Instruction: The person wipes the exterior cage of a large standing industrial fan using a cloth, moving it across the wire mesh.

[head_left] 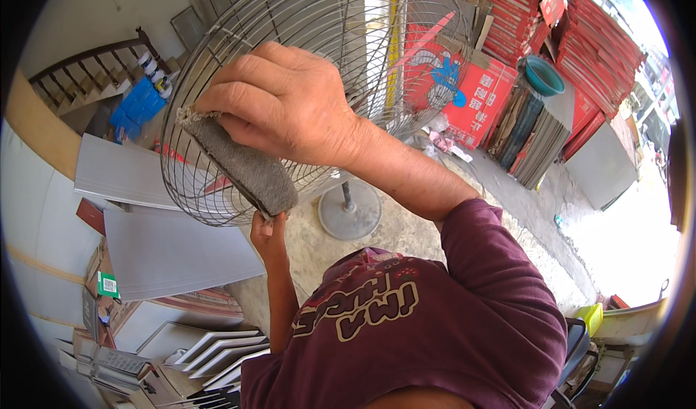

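A large wire fan guard (190, 186) tilts in front of me, and a round grey base with a short post (350, 217) shows on the floor below. High on the guard's near side, my right hand (286, 97) curls its fingers over a thick grey rag-like pad (243, 164) with a frayed upper end. The pad slants down across the wires. At the guard's lower rim my left hand (270, 236) is closed, its fingertips pinching the rim right beside the pad's bottom end. The pad partly hides those fingertips.
Grey boards (177, 253) lean at the left, above several white-edged panels (217, 354). Red cartons (475, 104) and stacked flat sheets stand beyond the fan, with a teal basin (544, 75) on top. A dark chair (573, 351) is at the lower right.
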`<state>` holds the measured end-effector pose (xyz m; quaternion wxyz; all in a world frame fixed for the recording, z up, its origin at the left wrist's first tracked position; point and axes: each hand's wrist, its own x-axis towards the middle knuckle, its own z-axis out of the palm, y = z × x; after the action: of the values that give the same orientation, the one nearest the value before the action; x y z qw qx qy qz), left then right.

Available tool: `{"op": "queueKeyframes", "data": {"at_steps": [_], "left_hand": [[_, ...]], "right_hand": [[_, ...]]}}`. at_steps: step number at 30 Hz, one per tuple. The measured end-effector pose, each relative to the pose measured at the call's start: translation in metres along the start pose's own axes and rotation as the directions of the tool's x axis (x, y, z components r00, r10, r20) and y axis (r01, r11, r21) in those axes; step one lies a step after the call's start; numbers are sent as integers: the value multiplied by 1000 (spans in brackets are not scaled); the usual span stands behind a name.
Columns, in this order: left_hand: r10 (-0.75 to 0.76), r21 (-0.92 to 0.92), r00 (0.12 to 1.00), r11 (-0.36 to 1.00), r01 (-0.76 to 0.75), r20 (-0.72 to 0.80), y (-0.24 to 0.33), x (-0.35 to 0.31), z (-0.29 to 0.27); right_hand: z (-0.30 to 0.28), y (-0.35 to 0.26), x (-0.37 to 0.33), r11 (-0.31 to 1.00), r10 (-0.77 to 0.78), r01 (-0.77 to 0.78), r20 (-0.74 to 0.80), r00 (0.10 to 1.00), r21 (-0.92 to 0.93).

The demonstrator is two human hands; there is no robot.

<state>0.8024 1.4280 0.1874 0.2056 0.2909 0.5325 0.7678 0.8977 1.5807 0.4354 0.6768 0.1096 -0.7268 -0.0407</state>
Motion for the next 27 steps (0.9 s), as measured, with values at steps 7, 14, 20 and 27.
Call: {"op": "queueKeyframes", "data": {"at_steps": [7,14,20,27], "left_hand": [[111,11,994,994,-112,20,15,0,30],[170,38,970,983,-179,173,31,7,65],[170,43,935,980,-193,312,32,14,98],[88,39,928,993,-110,361,37,20,152]], "right_hand": [[-30,32,1,997,70,-72,-87,994,-27],[-76,61,-3,979,154,-171,-144,977,-110],[-113,90,-17,940,278,-307,-186,942,-151],[-148,149,-57,839,529,-544,-234,816,-4]]}}
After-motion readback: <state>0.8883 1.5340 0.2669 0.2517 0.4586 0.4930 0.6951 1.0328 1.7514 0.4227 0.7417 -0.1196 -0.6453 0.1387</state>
